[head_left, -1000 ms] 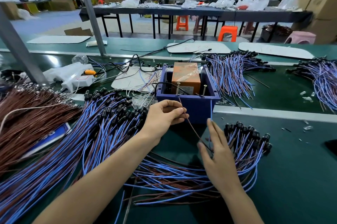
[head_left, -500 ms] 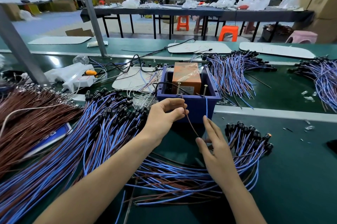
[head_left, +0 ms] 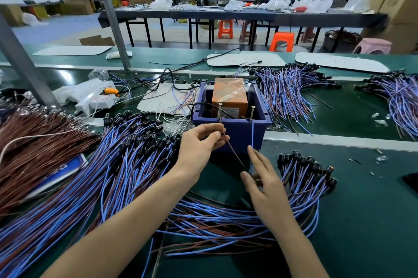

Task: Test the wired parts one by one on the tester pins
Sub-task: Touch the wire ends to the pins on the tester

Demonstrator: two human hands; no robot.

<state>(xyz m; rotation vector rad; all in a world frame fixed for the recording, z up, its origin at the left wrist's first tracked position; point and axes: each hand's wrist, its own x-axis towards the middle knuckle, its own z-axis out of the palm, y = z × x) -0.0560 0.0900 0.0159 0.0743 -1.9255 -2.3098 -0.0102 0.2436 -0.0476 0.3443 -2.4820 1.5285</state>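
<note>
Head view: green bench (head_left: pixel 362 221), carton-stacked hall behind, tester box (head_left: pixel 239 135) at centre. In front of the box, left hand (head_left: pixel 199 149) pinches the brown wire (head_left: pixel 233 151) and right hand (head_left: pixel 269 189) pinches the blue wire (head_left: pixel 252 135). Wire bundles (head_left: pixel 90 187) crowd the box's left; green surface shows on its right.

Two hands (head_left: pixel 196 151) (head_left: pixel 269 191), two raised wires (head_left: pixel 233 151) (head_left: pixel 252 135); two pins (head_left: pixel 219 110) (head_left: pixel 252 112), one blue box (head_left: pixel 237 133), one orange block (head_left: pixel 228 94)

Glossy blue plastic box (head_left: pixel 235 133), threaded metal pins (head_left: pixel 219 111) (seemingly screws), matt green mat (head_left: pixel 362 210)

Wire heaps (head_left: pixel 126 164) crowd the blue box's (head_left: pixel 237 135) sides; bare mat (head_left: pixel 366 221) lies right.
</note>
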